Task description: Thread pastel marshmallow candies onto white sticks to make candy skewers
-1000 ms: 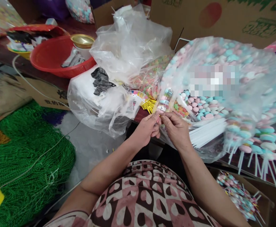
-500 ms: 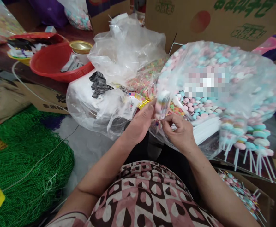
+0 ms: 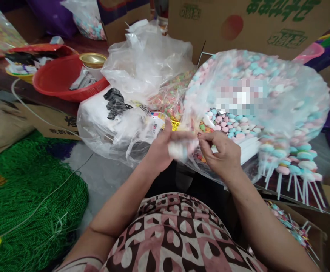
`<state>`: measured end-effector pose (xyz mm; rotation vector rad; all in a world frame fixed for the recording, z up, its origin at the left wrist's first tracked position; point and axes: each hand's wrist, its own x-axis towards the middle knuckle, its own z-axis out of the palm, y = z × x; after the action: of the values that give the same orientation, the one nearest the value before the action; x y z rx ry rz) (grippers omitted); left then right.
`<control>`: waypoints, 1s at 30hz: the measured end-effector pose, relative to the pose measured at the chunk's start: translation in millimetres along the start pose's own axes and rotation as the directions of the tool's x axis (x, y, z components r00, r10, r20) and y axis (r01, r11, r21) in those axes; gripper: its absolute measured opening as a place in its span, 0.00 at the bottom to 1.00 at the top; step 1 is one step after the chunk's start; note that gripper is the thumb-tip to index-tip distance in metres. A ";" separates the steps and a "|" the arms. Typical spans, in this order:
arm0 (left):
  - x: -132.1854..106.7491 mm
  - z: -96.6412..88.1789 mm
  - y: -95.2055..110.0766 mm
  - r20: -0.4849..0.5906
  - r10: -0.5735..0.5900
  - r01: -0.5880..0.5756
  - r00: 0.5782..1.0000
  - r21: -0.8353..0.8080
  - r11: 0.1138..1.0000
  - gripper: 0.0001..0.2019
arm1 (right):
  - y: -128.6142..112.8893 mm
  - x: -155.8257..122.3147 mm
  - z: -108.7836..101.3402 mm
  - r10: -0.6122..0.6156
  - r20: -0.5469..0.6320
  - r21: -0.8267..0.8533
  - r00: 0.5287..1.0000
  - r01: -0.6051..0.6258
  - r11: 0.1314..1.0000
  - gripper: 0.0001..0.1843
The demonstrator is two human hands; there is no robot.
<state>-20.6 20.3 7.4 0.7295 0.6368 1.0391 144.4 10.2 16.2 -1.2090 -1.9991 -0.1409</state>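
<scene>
My left hand [image 3: 159, 150] holds a short candy skewer [image 3: 178, 149] of pale pink, white and blue marshmallows, blurred by motion and lying sideways against the fingers. Clear wrap seems to cover it. At its right end, my right hand [image 3: 223, 155] pinches with thumb and forefinger; whatever lies between those fingertips is too small to make out. Just beyond both hands, a large clear bag of pastel marshmallows [image 3: 238, 124] lies open toward me. White sticks [image 3: 248, 149] lie in a bundle beside the right hand. Finished-looking marshmallow skewers [image 3: 302, 160] rest to the right, sticks toward me.
A red basin [image 3: 60, 77] with a gold bowl [image 3: 93, 59] stands back left. Bags of ring-shaped candy [image 3: 167, 98] and white plastic [image 3: 116, 132] lie in the middle. Green cord [image 3: 34, 196] is piled at lower left. A box of skewers [image 3: 292, 226] sits lower right.
The marshmallow skewer has tipped from upright to sideways, downward and left in my left hand. My right hand has shifted slightly right, still pinching. The view has moved a little.
</scene>
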 end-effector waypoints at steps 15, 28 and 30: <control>-0.7 14.1 -15.7 -0.012 0.016 -0.015 1.000 0.116 0.993 0.14 | 5.9 -25.1 -10.0 0.298 0.083 0.463 0.951 -0.302 0.833 0.07; 9.5 14.0 -48.9 0.022 -0.363 0.330 0.932 0.368 0.870 0.24 | 13.9 -39.2 -13.3 0.156 -0.142 0.323 0.977 -0.104 0.941 0.10; 9.2 19.8 -54.7 0.028 -0.468 0.443 0.883 0.276 0.853 0.23 | 14.2 -43.7 -14.8 0.130 -0.149 0.340 0.980 -0.072 0.938 0.11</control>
<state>26.9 6.7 -24.8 0.8017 0.8284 0.4798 174.5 -19.7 -6.8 -1.0409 -1.7247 0.1392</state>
